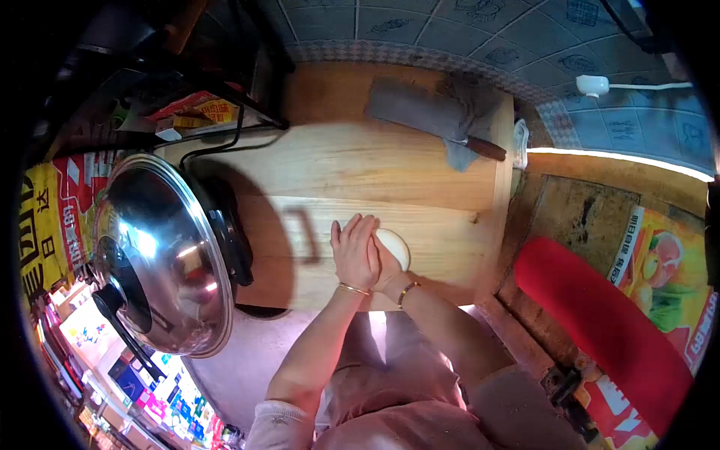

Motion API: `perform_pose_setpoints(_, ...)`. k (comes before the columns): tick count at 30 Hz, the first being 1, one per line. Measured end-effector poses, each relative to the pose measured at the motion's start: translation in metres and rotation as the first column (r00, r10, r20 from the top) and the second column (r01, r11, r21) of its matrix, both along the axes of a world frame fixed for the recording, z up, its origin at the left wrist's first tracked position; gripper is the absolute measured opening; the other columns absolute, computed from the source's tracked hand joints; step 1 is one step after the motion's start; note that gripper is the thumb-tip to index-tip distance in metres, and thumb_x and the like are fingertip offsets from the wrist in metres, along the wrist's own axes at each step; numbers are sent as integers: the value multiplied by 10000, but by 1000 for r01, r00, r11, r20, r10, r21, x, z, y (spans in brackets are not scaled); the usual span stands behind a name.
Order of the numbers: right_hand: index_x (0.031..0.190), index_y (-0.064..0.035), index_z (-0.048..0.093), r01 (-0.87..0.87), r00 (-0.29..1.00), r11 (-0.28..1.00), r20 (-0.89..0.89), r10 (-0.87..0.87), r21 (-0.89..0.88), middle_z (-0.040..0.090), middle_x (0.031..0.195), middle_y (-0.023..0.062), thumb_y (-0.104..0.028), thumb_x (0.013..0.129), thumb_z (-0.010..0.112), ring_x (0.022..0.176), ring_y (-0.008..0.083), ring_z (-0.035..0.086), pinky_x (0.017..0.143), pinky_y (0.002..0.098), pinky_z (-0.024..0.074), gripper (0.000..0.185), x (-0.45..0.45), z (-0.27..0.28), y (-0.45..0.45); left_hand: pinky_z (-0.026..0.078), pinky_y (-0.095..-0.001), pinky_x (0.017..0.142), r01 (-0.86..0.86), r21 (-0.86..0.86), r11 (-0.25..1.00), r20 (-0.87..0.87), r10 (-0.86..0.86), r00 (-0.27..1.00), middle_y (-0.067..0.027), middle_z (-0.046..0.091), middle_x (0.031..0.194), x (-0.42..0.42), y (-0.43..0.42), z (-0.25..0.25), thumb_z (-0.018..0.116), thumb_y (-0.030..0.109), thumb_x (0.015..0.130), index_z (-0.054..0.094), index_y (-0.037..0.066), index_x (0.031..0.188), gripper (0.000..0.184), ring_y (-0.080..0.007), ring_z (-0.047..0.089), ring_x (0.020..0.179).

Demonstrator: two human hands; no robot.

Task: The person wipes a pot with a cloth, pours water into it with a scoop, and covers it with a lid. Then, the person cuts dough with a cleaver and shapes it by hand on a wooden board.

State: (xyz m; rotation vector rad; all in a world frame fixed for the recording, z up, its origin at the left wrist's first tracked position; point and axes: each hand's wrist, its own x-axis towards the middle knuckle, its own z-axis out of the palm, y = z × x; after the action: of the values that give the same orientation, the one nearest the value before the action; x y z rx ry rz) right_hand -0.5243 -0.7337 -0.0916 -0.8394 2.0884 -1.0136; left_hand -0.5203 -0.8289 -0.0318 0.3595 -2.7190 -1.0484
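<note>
On the wooden board (322,172), near its front edge, lies a round white piece of dough (394,250). My left hand (352,251) rests over my right hand, its fingers stretched out and slightly apart. Beneath it, my right hand (385,264) presses against the left side of the dough, mostly covered, so its fingers are hard to make out. A thin bracelet circles my left wrist, and a beaded one is on my right.
A large pan with a shiny domed lid (165,255) stands at the left. A cleaver (427,124) lies on a grey cloth (461,154) at the back right. A red cylindrical object (600,322) is at the right, beside printed boxes.
</note>
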Motion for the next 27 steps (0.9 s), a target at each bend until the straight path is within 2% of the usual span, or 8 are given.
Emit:
perform_pose_setpoints(1, 1346, -77, 319, -177, 937, 948, -251, 245, 264, 358, 1377, 113, -263, 921, 381, 1300, 235, 293, 1068, 333, 264, 468, -3, 2, 2, 204, -517, 1046, -7, 5, 1000, -1, 7, 1000, -111, 543, 1177, 0, 2, -1, 441, 150, 843, 519, 27, 1155, 344, -287, 451, 1167)
perform_pose_setpoints(3, 1339, -91, 290, 413, 835, 809, 529, -152, -418, 446, 1282, 98, -254, 902, 455, 1222, 228, 395, 1022, 317, 334, 495, 6, -21, 0, 225, -502, 1041, -47, 52, 998, 22, 46, 999, -112, 549, 1156, -2, 1, 0, 441, 164, 848, 515, 33, 1163, 349, -287, 454, 1160)
perform_pose_setpoints(5, 1302, -81, 354, 317, 865, 947, 424, -269, -46, 493, 1231, 108, -199, 825, 567, 1185, 261, 437, 982, 333, 380, 535, -10, 30, -5, 270, -451, 1032, -74, 117, 990, 64, 67, 996, -148, 536, 1177, 8, 3, 9, 431, 145, 869, 497, 24, 1197, 356, -308, 464, 1140)
perform_pose_setpoints(7, 1269, -70, 411, 295, 845, 952, 441, -302, 87, 511, 1216, 122, -163, 775, 626, 1180, 283, 446, 970, 348, 394, 547, -33, 82, -16, 293, -425, 1019, -398, 623, 673, 44, 478, 877, -193, 521, 1146, 11, 2, 14, 447, 157, 870, 492, -4, 1170, 344, -330, 461, 1112)
perform_pose_setpoints(9, 1186, -56, 508, -180, 952, 949, -287, 103, -259, 498, 1235, 151, -124, 754, 621, 1181, 309, 444, 967, 373, 395, 452, -53, 93, -7, 334, -411, 979, -413, 705, 576, -29, 605, 796, -217, 502, 1153, 40, 0, 8, 477, 147, 871, 472, -22, 1198, 368, -352, 463, 1082)
perform_pose_setpoints(11, 1179, -16, 518, 139, 960, 986, -229, -158, -95, 462, 1281, 146, -148, 785, 612, 1211, 263, 419, 1014, 368, 343, 426, -101, 84, 32, 353, -434, 945, -330, 185, 926, -7, 337, 941, -220, 496, 1168, 77, -1, 9, 513, 135, 853, 477, -14, 1211, 390, -363, 464, 1068)
perform_pose_setpoints(14, 1171, 28, 499, 500, 565, 866, -762, -317, 11, 531, 1179, 165, -193, 786, 636, 1113, 300, 481, 959, 405, 358, 465, -180, 77, 92, 356, -463, 937, -51, 132, 990, 18, 49, 999, -190, 504, 1182, 77, 19, 23, 547, 136, 822, 525, 5, 1168, 371, -343, 473, 1075)
perform_pose_setpoints(27, 1238, -99, 493, 278, 514, 824, -802, 306, 493, 522, 1225, 100, -100, 772, 559, 1147, 281, 473, 962, 396, 381, 471, -271, 76, 133, 100, -565, 1078, 322, -306, 896, 370, -199, 907, -112, 252, 1461, 53, 39, 30, 586, 477, 768, 263, 50, 1398, 827, -256, 213, 1358)
